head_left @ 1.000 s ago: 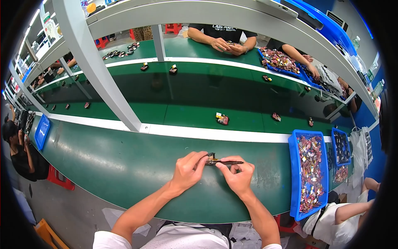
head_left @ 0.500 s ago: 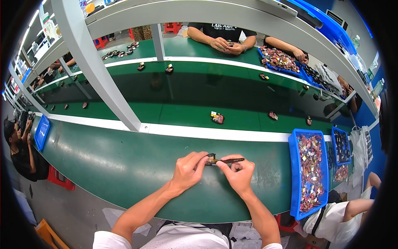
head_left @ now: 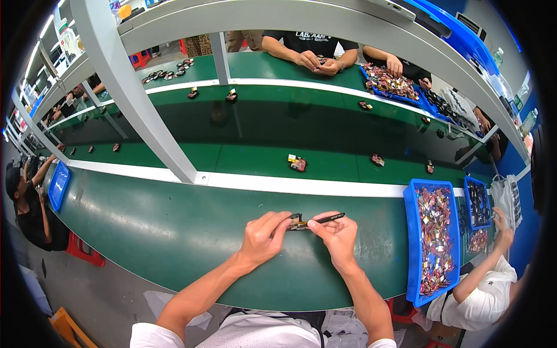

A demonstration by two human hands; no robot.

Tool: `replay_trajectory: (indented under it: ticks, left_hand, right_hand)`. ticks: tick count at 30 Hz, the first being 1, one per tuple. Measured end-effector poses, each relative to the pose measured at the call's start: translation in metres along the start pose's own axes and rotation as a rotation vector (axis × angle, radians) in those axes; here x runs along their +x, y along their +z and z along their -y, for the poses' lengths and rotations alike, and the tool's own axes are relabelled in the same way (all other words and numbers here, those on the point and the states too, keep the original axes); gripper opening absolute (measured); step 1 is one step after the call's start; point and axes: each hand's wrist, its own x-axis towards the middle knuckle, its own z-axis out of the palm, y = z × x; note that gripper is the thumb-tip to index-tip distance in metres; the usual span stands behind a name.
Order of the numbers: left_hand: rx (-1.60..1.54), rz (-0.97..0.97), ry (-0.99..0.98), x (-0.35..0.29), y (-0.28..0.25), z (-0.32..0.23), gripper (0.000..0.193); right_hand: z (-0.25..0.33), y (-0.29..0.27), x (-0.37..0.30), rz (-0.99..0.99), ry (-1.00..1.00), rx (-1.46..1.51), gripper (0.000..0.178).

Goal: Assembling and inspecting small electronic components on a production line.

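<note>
My left hand (head_left: 264, 236) is closed, pinching a small black-framed electronic part (head_left: 296, 220) with its thumb and fingertips above the green bench. My right hand (head_left: 337, 236) is closed round slim black tweezers (head_left: 330, 218). The tweezers slant down to the left, and their narrow end meets the part between my two hands. Fingers partly cover the part, so its inner details are too small to make out.
To my right stands a long blue tray (head_left: 413, 249) heaped with small wired parts, with a smaller blue tray (head_left: 489, 217) beyond. Several parts ride the green conveyor belt (head_left: 249, 163) past the white rail (head_left: 301, 185). A grey frame post (head_left: 136, 87) rises at left. Co-workers sit around.
My right hand has shifted slightly and the tweezers tilt more steeply. Parts on the belt have moved left. The co-worker at right has raised an arm toward the trays; one at left reaches to the belt.
</note>
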Motion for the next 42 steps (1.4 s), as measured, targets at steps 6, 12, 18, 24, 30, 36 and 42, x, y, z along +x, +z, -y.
replay_trajectory:
  ticks: [6, 12, 18, 24, 30, 36, 42]
  left_hand:
    - [0.046, -0.032, 0.087, 0.001, 0.001, 0.000, 0.013]
    - [-0.045, -0.023, -0.056, 0.000, 0.001, -0.004, 0.013]
    - [-0.420, 0.001, -0.480, 0.001, -0.001, -0.005, 0.012]
    - [-0.556, 0.012, -0.601, 0.000, -0.001, -0.003, 0.013]
    - [-0.513, 0.001, -0.578, 0.000, 0.000, -0.004, 0.013]
    - [-0.336, -0.008, -0.394, 0.000, 0.000, -0.006, 0.011]
    - [-0.195, -0.037, -0.241, -0.002, 0.002, -0.006, 0.010]
  right_hand:
    - [-0.003, -0.001, 0.001, -0.011, 0.037, 0.059, 0.014]
    - [-0.002, -0.001, 0.001, -0.024, 0.038, 0.068, 0.013]
    - [-0.003, -0.004, -0.001, 0.041, -0.115, -0.100, 0.011]
    - [0.003, 0.003, -0.004, 0.052, -0.150, -0.190, 0.012]
    - [-0.001, 0.004, -0.005, 0.021, -0.172, -0.190, 0.013]
    - [-0.006, 0.003, -0.002, -0.021, -0.123, -0.025, 0.013]
    - [-0.002, 0.005, -0.002, -0.044, -0.082, 0.027, 0.012]
